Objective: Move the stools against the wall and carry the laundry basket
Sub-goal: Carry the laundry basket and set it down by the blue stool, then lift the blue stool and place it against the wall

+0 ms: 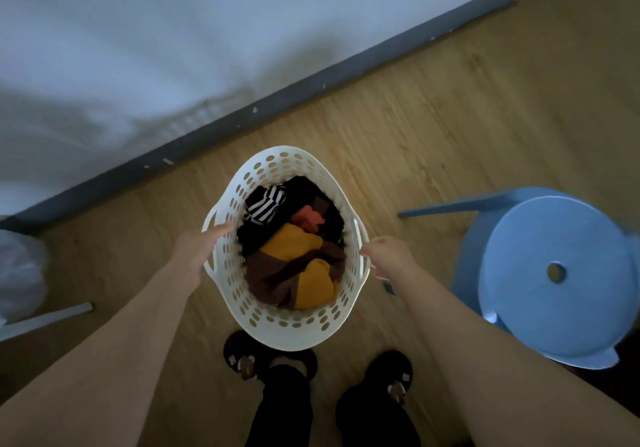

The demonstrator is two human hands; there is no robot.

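The white basket (239, 311) sits between both arms, just in front of the person's feet, over the wooden floor (433, 127) and near the grey skirting (311, 81) of the wall (173, 30). Whether its base rests on the floor or hangs just above it cannot be told from this view. Inside lie a yellow cloth (294, 242), a brown cloth (277, 270), a striped cloth (265, 205), a small orange-red piece (308, 219) and dark clothes beneath them.

The left hand (197, 252) is at the basket's left rim, beside the left handle (210, 219). Its fingers (220, 230) stretch forward along the outer wall, loosely spread and touching or nearly touching the rim; a closed grip is not visible, and blur hides the fingertips.

The right hand (388, 256) is at the right handle (362, 245). Its fingers (372, 244) curl toward the handle bar and meet it at the tips, but whether they wrap fully round it cannot be told.

A blue stool (554, 273) stands on the right, just beside the right forearm and apart from the basket, one leg reaching toward the wall. A pale blurred object (20, 273) shows at the left edge. Two black slippers (270, 356) sit under the basket's near edge
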